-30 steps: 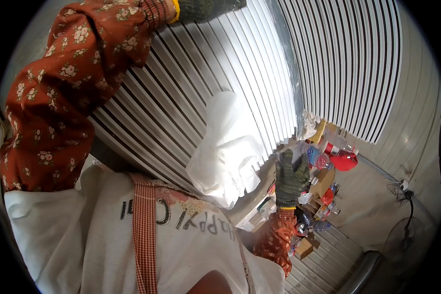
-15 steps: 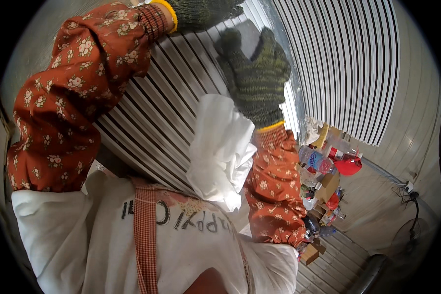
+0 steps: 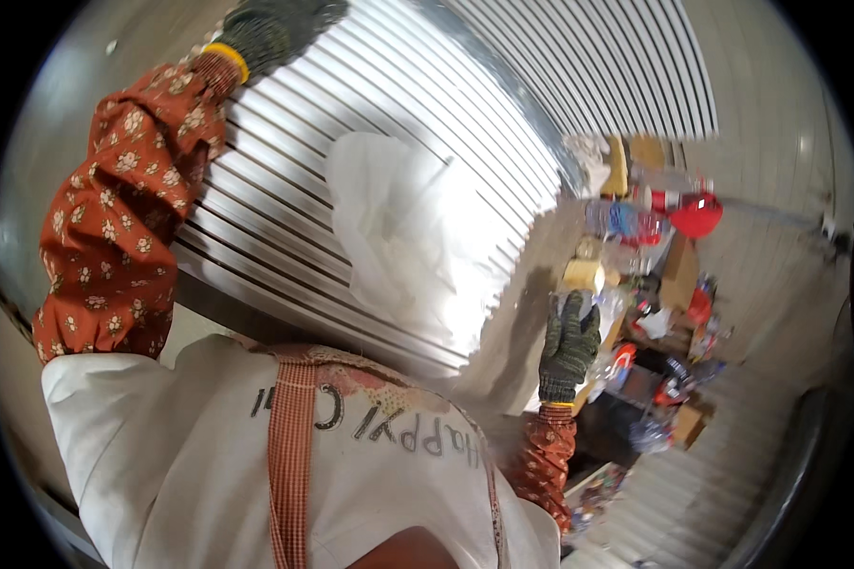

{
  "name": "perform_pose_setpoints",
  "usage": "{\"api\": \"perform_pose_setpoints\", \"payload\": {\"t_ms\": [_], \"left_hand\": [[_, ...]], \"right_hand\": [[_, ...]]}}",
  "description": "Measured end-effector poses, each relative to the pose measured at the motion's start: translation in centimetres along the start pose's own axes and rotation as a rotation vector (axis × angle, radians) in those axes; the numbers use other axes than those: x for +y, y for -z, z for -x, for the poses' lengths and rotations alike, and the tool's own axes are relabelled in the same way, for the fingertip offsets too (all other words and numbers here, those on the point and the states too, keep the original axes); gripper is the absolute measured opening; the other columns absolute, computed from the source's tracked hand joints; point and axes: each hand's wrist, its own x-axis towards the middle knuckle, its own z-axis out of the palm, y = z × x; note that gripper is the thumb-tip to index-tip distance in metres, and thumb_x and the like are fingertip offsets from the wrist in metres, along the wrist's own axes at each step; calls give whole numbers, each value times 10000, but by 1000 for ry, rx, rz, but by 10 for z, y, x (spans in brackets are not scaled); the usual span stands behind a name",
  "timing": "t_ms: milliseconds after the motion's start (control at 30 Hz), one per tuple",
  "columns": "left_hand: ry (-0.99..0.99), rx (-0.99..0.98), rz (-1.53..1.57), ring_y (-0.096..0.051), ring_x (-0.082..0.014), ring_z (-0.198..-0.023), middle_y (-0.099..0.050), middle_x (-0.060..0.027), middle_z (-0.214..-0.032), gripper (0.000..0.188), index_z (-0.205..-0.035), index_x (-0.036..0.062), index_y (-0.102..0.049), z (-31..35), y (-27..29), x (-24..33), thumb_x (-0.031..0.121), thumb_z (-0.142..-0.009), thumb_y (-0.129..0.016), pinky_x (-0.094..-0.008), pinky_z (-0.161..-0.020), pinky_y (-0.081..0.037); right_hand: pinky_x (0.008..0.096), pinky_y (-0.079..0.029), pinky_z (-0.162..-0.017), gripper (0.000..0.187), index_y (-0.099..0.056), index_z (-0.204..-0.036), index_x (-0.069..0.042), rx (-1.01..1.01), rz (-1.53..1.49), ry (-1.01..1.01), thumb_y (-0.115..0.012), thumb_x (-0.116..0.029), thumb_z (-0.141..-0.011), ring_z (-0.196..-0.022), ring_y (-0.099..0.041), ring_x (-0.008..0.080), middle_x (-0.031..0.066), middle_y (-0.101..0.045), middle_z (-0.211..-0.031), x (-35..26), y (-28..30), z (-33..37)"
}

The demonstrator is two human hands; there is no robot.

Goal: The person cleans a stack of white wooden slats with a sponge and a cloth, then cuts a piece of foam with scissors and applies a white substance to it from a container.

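Head view: the slats [image 3: 275, 133] lie nearer the left hand [image 3: 280, 38]

Their long axis runs from upper left to lower right. The left hand is over the upper left end; the right hand [image 3: 569, 351] is past the other end, near bottles [image 3: 626, 223]. A white bundle [image 3: 380, 209] lies on them slats, between both hands. Whether either hand grips, I cannot tell.

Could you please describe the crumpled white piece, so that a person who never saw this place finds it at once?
Look for the big panel of pale parallel strips, beyond the person's white top. On the panel's near part, between the gloved left hand and right hand, lies the crumpled white piece. Its wrinkled, irregular shape sets it apart from the straight strips.
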Motion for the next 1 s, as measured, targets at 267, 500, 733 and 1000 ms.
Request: {"api": "perform_pose_setpoints", "payload": {"t_ms": [267, 500, 733, 1000], "left_hand": [[-925, 25, 365, -311, -371, -1325, -342, -170, -1421, 838, -1371, 117, -408, 121, 9, 118, 703, -778, -500, -540, -1038, -272], [-826, -34, 293, -531, -295, -1096, -612, -133, -1066, 301, -1028, 73, -650, 142, -22, 129, 322, -864, -609, -457, -978, -375], [134, 303, 89, -622, -294, -784, -644, -142, -850, 297, -908, 15, -641, 106, -19, -39, 304, -839, -655, -377, -705, -508], [-587, 155, 154, -575, -322, -915, -623, -146, -953, 248, -943, 51, -641, 127, -24, 134, 248, -794, -653, -446, -785, -464]], "right_hand": [[434, -316, -1045, 393, -509, -1316, -101, 287, -529, -294, -486, -180, -932, -1259, -398, 368, 107, -474, -1370, -59, -50, 38], [457, -358, -1015, 412, -501, -1325, -205, 320, -187, -221, -520, -277, -920, -1182, -469, 397, 129, -460, -1372, -32, -90, 53], [539, -321, -1005, 539, -494, -1326, -209, 272, -112, -637, -554, -472, -858, -1213, -399, 457, 272, -442, -1306, -51, -72, 59], [518, -252, -1055, 657, -399, -1371, -70, 568, -191, -279, -602, -414, -850, -1264, -375, 378, 181, -431, -1355, -85, -66, 70]]}}
